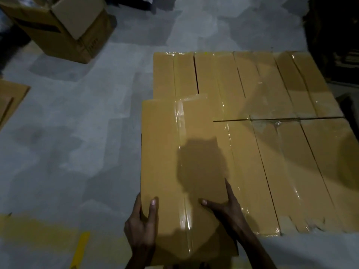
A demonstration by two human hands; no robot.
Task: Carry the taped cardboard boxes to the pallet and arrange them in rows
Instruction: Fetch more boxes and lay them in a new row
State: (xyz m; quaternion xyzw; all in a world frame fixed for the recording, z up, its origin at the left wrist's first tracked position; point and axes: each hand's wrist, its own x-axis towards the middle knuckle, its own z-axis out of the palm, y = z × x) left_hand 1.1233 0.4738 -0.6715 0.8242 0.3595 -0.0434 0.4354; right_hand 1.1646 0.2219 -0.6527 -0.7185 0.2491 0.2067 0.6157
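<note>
My left thumb lies flat on the lid while the other fingers of my left hand [140, 228] curl round the near left edge of the taped box [174, 152]. My right hand [231, 210] grips the opposite edge, thumb laid across the lid and forefinger straight along the side, so both hands are clamped on it. Just right of this box, three taped boxes already lie side by side as the near row [281, 171]. Beyond it, the far row [242, 78] of four looks complete. My box covers that row's near left corner, so I judge it is raised and not yet seated. Once set down it would fill the last gap and close the second row. I cannot see the pallet itself under the boxes. Well beyond and left of my box stands an open carton [58, 26], and flat cardboard [9, 101] lies farther left, so more may be waiting.
</note>
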